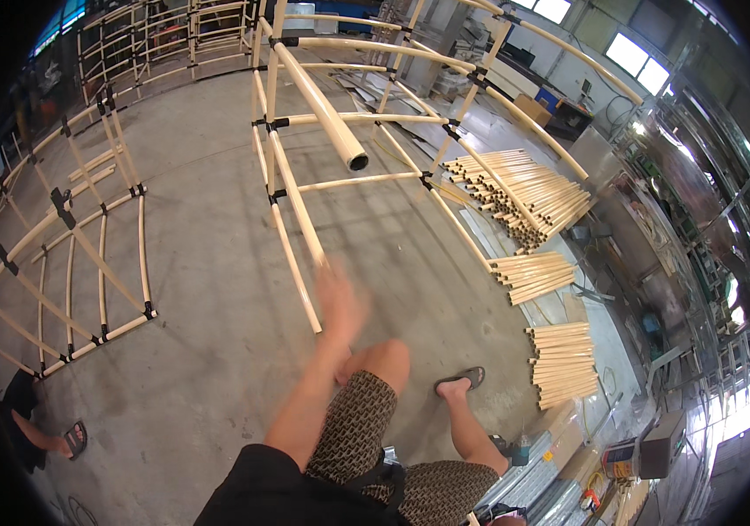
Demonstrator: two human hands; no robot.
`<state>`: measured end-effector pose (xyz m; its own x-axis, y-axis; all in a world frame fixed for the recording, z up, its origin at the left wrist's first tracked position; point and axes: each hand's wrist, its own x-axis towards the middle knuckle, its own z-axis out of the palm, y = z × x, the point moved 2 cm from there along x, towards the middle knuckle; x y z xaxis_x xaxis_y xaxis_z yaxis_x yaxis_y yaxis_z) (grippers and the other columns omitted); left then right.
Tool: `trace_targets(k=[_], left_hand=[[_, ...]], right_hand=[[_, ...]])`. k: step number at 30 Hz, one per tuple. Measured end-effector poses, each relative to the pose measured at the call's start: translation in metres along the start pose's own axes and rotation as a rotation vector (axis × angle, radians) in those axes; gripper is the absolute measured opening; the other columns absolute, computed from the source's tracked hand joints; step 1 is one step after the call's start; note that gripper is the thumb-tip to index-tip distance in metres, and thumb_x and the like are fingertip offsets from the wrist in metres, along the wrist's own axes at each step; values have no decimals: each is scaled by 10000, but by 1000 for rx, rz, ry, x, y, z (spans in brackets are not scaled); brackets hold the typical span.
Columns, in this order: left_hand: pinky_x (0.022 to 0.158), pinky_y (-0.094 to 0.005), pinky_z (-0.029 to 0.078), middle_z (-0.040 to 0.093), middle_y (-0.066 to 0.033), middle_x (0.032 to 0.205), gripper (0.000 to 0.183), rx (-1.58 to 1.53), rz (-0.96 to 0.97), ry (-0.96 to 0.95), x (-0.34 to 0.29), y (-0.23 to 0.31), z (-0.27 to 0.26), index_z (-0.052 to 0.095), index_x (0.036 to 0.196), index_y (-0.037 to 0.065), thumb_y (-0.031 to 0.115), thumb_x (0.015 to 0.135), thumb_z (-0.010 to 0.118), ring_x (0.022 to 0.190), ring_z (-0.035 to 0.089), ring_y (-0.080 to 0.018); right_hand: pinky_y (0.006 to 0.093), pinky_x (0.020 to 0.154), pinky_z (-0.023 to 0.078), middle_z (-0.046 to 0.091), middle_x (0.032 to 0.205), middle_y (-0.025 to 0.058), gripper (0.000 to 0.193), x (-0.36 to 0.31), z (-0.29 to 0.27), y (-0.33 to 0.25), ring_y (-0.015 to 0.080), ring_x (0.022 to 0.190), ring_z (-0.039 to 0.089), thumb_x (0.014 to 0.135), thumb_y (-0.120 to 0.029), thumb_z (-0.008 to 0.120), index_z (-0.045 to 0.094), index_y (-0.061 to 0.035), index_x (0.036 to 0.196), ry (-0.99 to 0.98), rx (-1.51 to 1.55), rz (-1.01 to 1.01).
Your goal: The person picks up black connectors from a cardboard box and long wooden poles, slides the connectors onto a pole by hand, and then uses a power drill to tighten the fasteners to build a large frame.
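Note:
My left hand (340,302), smeared by motion, is in front of my left knee. Its fingers overlap the lower end of a cream tube (298,197) that slopes down from a black joint (273,124) on a tube frame. Whether they close round it cannot be made out. Beside it a second cream tube (294,267) runs lower and ends near the floor. Above the hand, a thick cream tube (318,105) juts toward me from the frame's upper corner, its open dark end facing me. My right hand cannot be made out.
Cut tubes lie in a large pile (524,193) and smaller stacks (561,364) on the right. Another tube frame (103,263) stands at left, with a person's sandalled foot (75,440) below it. Metal lengths (533,478) and a tin (622,460) are at lower right.

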<state>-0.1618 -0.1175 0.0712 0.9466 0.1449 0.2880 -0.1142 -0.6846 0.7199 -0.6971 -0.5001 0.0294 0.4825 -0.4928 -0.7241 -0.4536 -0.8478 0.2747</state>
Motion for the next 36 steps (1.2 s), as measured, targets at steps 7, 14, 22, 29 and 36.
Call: trace_targets(k=[7,14,22,29,36], left_hand=[[1046,-464,419,564,-297,1275,652,-1131,618,-1095,-249,242,55,451,1424,30,331,904,703,1194,574,-418],[851,-409,523,659,-185,1009,683,-934,322,-1193,-231,300,23,446,1387,-19,373,905,731,969,662,-324],[548,-321,442,572,-2,717,460,-1051,-64,-977,-199,211,8,637,1025,0,446,929,698,637,543,-120],[520,-264,415,556,41,672,339,-1122,-151,-826,-181,225,3,654,894,43,370,913,743,576,503,-73],[462,-228,372,557,68,700,193,-1128,27,-594,-105,285,-74,711,1009,51,237,964,686,540,484,-36]], right_hand=[[503,858,556,721,1144,151,439,49,-71,-56,337,1066,696,859,-394,624,725,-84,1153,-130,-495,15],[506,846,552,718,1097,165,388,105,-93,-135,353,1038,691,834,-335,642,717,-73,1110,135,-283,-238],[509,833,546,714,1044,180,331,134,-80,-216,370,1006,685,806,-269,663,707,-60,1060,273,-83,-478],[511,821,541,711,997,194,286,150,-96,-266,386,978,680,781,-210,681,698,-49,1016,383,46,-632],[520,814,533,705,941,203,230,127,-113,-317,402,954,672,752,-149,690,679,-34,950,516,451,-696]])
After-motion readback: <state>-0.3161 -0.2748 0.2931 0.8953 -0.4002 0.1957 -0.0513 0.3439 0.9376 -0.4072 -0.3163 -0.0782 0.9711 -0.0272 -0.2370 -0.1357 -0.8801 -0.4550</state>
